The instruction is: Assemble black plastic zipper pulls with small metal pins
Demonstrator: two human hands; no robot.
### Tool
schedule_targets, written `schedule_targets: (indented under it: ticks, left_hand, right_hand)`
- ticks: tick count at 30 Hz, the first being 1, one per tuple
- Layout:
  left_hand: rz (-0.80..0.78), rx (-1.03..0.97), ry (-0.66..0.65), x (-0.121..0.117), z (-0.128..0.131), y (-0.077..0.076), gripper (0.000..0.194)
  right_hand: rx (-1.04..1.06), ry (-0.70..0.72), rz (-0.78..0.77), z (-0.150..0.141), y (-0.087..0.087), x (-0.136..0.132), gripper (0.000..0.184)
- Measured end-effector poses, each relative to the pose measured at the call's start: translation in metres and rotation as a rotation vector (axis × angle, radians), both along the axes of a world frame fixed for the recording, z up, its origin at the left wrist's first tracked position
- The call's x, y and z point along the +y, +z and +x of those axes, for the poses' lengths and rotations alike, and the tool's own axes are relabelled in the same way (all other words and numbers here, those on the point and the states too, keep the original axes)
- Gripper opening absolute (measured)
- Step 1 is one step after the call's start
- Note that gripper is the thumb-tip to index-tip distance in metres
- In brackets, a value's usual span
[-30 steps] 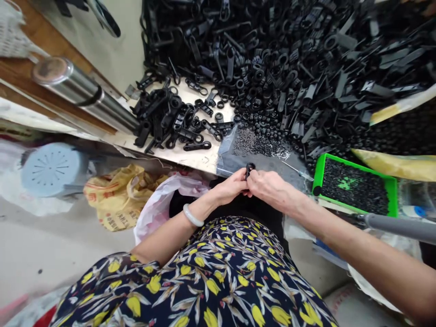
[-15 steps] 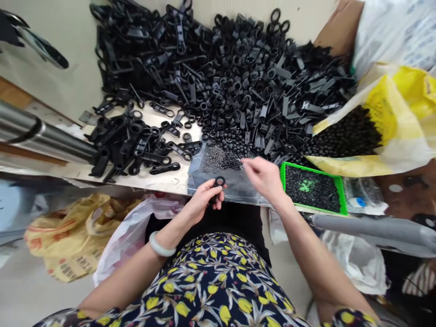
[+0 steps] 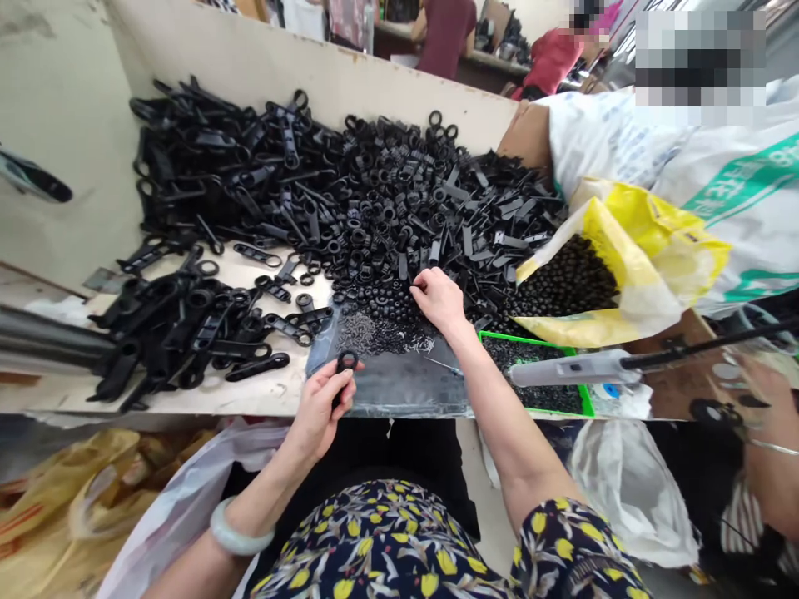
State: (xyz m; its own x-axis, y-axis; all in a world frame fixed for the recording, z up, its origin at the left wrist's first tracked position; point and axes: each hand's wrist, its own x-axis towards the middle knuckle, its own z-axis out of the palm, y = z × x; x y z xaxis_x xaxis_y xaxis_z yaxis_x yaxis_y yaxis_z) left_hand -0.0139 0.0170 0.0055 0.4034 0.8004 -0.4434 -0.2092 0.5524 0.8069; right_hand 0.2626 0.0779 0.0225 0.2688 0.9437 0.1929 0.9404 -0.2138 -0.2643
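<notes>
My left hand (image 3: 325, 399) is closed around a black plastic part with a ring at its end (image 3: 347, 360), held over the table's front edge; the rest of the part is hidden by my fingers. My right hand (image 3: 438, 298) is at the near edge of the big heap, over small round black pieces (image 3: 382, 301), with its fingertips pinched together. Whatever may be between those fingertips is too small to make out. Below it, small pins (image 3: 357, 334) and a thin screwdriver-like rod (image 3: 442, 364) lie on a dark sheet (image 3: 405, 387).
A large heap of black plastic parts (image 3: 287, 166) covers the back. Longer assembled-looking parts (image 3: 187, 324) lie at left. At right are a green tray (image 3: 583, 399) partly under a grey powered tool (image 3: 571, 368), and a yellow-white bag (image 3: 655, 241) of black beads. Other people work beyond the partition.
My right hand has moved away from my body, from the small pieces on the sheet to the heap's edge. My left hand still holds the ringed part. The view has tilted up.
</notes>
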Motion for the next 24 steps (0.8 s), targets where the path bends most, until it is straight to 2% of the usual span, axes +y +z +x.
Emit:
schedule_targets:
  ticks: [3, 5, 8, 10, 15, 20, 24]
  left_hand:
    - [-0.023, 0.008, 0.016, -0.001, 0.000, -0.006, 0.038]
    - [-0.034, 0.033, 0.021, -0.002, 0.001, -0.008, 0.039]
    - [-0.034, 0.057, 0.025, -0.003, 0.003, -0.009, 0.041]
    - [-0.029, 0.060, 0.026, -0.004, 0.004, -0.008, 0.042]
    - [-0.004, 0.077, 0.006, -0.004, 0.007, -0.007, 0.042]
    - [0.023, 0.105, -0.003, -0.006, 0.010, -0.005, 0.043]
    - [0.030, 0.102, -0.003, -0.008, 0.010, -0.005, 0.045]
  right_hand:
    - [0.035, -0.068, 0.257, 0.037, 0.012, 0.004, 0.017]
    - [0.051, -0.219, 0.422, 0.064, 0.019, 0.012, 0.021]
    - [0.098, -0.475, 0.469, 0.088, 0.015, 0.025, 0.024]
    - [0.121, -0.539, 0.445, 0.086, 0.005, 0.030, 0.025]
    - [0.079, -0.466, 0.456, 0.050, -0.022, 0.025, 0.026]
    - [0.100, -0.336, 0.425, 0.024, -0.026, 0.015, 0.027]
    - [0.128, -0.310, 0.408, 0.014, -0.028, 0.010, 0.023]
